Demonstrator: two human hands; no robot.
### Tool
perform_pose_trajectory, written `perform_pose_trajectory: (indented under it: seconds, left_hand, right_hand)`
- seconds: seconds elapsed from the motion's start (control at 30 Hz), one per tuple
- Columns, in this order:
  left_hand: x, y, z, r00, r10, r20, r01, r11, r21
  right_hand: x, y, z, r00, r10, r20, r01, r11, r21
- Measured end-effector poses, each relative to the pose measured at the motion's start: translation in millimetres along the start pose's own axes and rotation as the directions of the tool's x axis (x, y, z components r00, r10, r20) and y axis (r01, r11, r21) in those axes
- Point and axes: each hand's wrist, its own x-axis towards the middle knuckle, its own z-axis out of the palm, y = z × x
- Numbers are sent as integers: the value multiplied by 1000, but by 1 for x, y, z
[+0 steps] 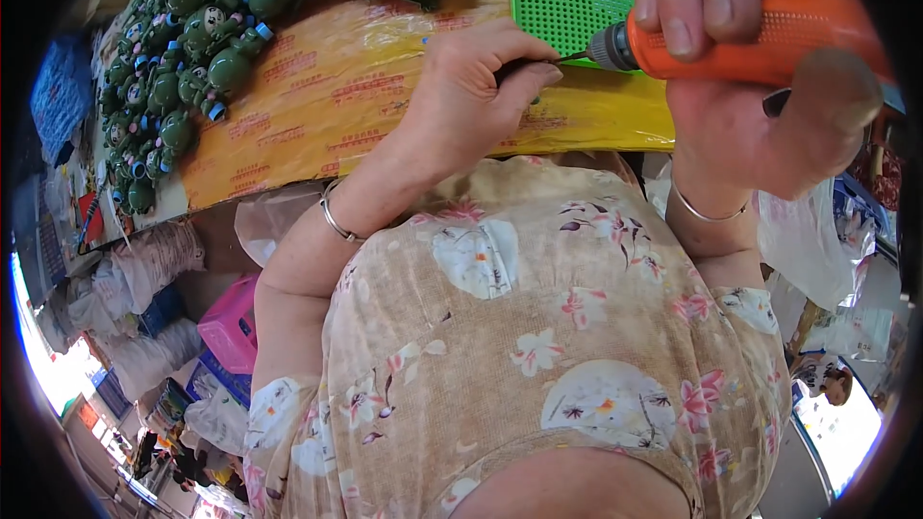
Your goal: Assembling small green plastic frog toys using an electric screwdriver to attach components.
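My right hand (731,106) is wrapped round an orange electric screwdriver (740,34), which lies level and points left. Its thin dark bit (575,57) reaches to the fingertips of my left hand (481,77). The thumb and fingers of that hand are pinched together over the tip. Whatever they hold is mostly hidden; only a little dark green shows under the fingertips. Behind the bit lies a bright green perforated tray (567,0).
Many glossy dark green figurines (207,29) with blue parts are heaped at the table's far left. Yellow printed sheeting (317,106) covers the table. Below its left edge are a pink plastic container (229,327) and white plastic bags (154,356). A clear bag (808,240) hangs at right.
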Motion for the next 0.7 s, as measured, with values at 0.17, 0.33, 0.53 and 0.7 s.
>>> perform_pose_trajectory:
  seconds: [0.17,0.33,0.53,0.7]
  left_hand:
    - [-1,-2,1,998,-61,6,61,997,-54]
    - [-3,3,-1,984,-173,39,176,975,-134]
    - [-3,0,0,999,-43,3,43,999,4]
    - [-2,0,-2,999,37,-1,-36,996,87]
  right_hand:
    - [1,-2,0,1000,9,-2,-9,1000,9]
    - [0,-2,0,1000,22,-2,-22,999,26]
    - [-1,-2,0,999,33,-1,-33,998,45]
    - [-1,-1,0,999,42,5,-42,997,63]
